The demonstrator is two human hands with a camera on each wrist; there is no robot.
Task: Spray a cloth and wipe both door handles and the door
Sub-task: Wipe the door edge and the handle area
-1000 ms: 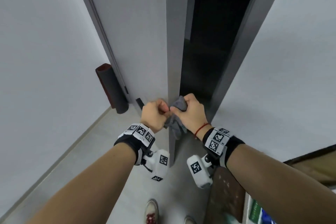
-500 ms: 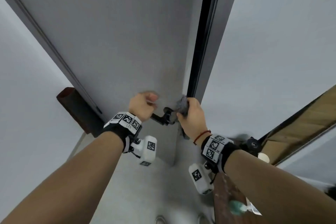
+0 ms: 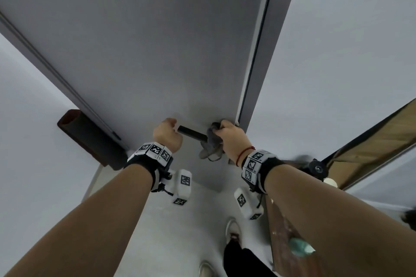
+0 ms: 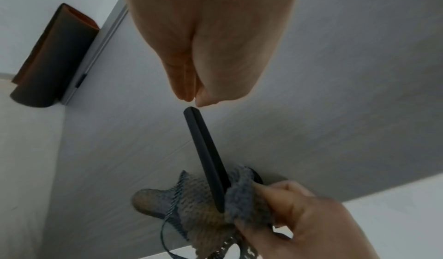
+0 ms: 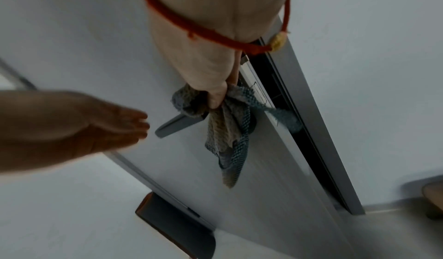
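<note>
Since a second ago the door (image 3: 157,51) has swung from well ajar to nearly shut, and the left hand (image 3: 167,135) has let go of the cloth (image 3: 210,144). Its fingers now hang loosely curled, holding nothing, just off the free end of the dark handle (image 3: 191,134). The right hand (image 3: 231,139) grips the cloth around the handle's base, beside the door's edge. Wiping of this handle looks under way; the door face probably remains, and the far handle cannot be judged.

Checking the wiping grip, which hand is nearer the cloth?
Right. The right hand grips the cloth at the door handle's base; the left hand sits off its free end.
</note>
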